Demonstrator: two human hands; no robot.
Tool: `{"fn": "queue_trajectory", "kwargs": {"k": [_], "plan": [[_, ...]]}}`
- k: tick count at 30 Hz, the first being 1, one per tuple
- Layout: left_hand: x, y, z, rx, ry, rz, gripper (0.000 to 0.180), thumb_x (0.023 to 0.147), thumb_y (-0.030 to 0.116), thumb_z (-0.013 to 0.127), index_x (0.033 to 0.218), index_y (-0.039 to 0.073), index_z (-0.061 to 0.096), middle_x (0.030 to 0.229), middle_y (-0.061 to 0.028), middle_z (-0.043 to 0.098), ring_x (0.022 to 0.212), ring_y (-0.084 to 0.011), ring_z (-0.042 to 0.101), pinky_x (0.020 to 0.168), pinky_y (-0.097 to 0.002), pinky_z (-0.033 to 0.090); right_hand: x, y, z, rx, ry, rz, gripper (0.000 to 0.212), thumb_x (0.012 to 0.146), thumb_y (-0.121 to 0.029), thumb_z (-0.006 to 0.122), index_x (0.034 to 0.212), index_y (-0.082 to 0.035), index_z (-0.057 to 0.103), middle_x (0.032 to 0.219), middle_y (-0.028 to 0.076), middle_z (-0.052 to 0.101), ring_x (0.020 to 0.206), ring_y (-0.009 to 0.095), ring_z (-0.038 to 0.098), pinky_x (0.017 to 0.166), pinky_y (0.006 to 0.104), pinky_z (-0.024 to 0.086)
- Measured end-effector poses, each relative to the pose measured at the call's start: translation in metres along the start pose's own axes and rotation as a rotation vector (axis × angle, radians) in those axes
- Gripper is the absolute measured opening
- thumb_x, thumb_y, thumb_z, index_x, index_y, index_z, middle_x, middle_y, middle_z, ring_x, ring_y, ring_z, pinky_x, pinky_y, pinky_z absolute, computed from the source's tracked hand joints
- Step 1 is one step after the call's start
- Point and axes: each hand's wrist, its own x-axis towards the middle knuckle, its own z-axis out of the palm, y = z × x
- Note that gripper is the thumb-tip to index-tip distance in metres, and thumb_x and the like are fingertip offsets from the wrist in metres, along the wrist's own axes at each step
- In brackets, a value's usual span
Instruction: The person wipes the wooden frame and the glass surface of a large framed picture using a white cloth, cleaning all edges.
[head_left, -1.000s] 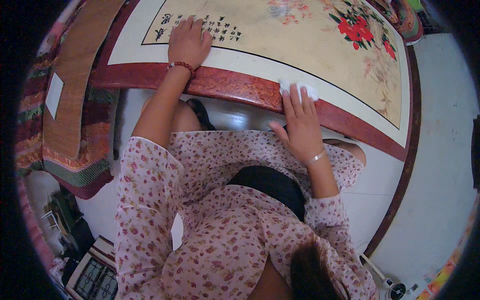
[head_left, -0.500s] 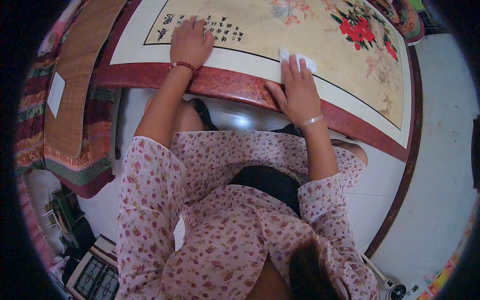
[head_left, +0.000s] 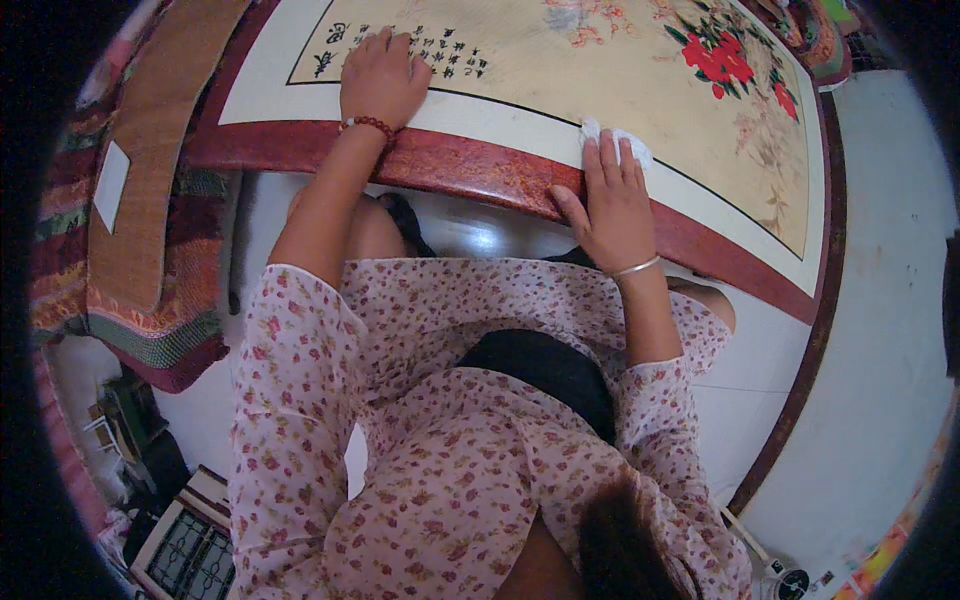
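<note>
My left hand lies open and flat on the table top, over a column of dark written characters, a beaded bracelet at its wrist. My right hand holds a crumpled white tissue under its stretched fingertips, pressed to the table's pale border. Its thumb rests on the reddish-brown table edge. The table top bears a cream picture with red flowers, framed by a thin black line and a white margin.
To the left stands a seat with a patterned cover and a brown woven mat, a white card lying on it. My knees are under the table edge. A pale wall rises on the right; a framed panel is at lower left.
My right hand has slid slightly right and toward me with the tissue, from the picture onto the white border. My left hand stays almost where it was.
</note>
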Motion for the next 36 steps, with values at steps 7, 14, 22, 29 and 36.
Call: {"fn": "queue_trajectory", "kwargs": {"k": [7, 14, 22, 29, 36], "plan": [[-0.007, -0.008, 0.003, 0.062, 0.08, 0.087, 0.037, 0.086, 0.026, 0.051, 0.114, 0.003, 0.06, 0.121, -0.0219, 0.058, 0.108, -0.0368, 0.056, 0.095, -0.0467, 0.043, -0.061, -0.006, -0.017, 0.002, -0.065, -0.016, 0.075, 0.089, -0.05, 0.053, 0.139, 0.004, 0.037, 0.149, 0.023, 0.029, 0.138, 0.042, 0.027, 0.111, 0.0499, 0.025], [-0.003, -0.005, -0.004, 0.036, 0.07, 0.054, 0.036, 0.083, 0.024, 0.052, 0.111, 0.003, 0.062, 0.111, -0.0213, 0.061, 0.103, -0.0366, 0.058, 0.091, -0.0467, 0.046, -0.046, 0.01, -0.02, 0.051, -0.109, -0.009, 0.073, 0.09, -0.047, 0.054, 0.14, 0.003, 0.036, 0.15, 0.022, 0.027, 0.139, 0.041, 0.024, 0.112, 0.0496, 0.023], [0.001, -0.006, 0.004, -0.019, 0.024, 0.05, 0.038, 0.085, 0.024, 0.052, 0.113, 0.001, 0.061, 0.12, -0.0234, 0.058, 0.108, -0.0376, 0.057, 0.095, -0.0461, 0.044, 0.016, 0.056, 0.0, 0.044, -0.059, 0.003, 0.071, 0.094, -0.049, 0.045, 0.138, 0.006, 0.037, 0.146, 0.026, 0.034, 0.137, 0.042, 0.028, 0.113, 0.044, 0.025], [-0.004, 0.0, -0.006, 0.035, -0.039, 0.024, 0.039, 0.084, 0.025, 0.052, 0.113, 0.0, 0.061, 0.123, -0.0232, 0.057, 0.114, -0.0369, 0.053, 0.099, -0.0468, 0.04, -0.076, 0.012, -0.033, 0.051, -0.19, 0.046, 0.083, 0.088, -0.055, 0.051, 0.142, 0.004, 0.032, 0.152, 0.023, 0.024, 0.14, 0.043, 0.02, 0.113, 0.05, 0.022], [-0.001, -0.003, -0.007, -0.011, 0.005, 0.023, 0.035, 0.084, 0.023, 0.052, 0.109, 0.0, 0.062, 0.119, -0.0219, 0.059, 0.11, -0.0364, 0.055, 0.096, -0.0472, 0.042, -0.021, 0.019, -0.01, -0.01, -0.055, 0.02, 0.083, 0.089, -0.058, 0.049, 0.139, 0.007, 0.036, 0.147, 0.026, 0.031, 0.136, 0.046, 0.027, 0.112, 0.0494, 0.024]]}}
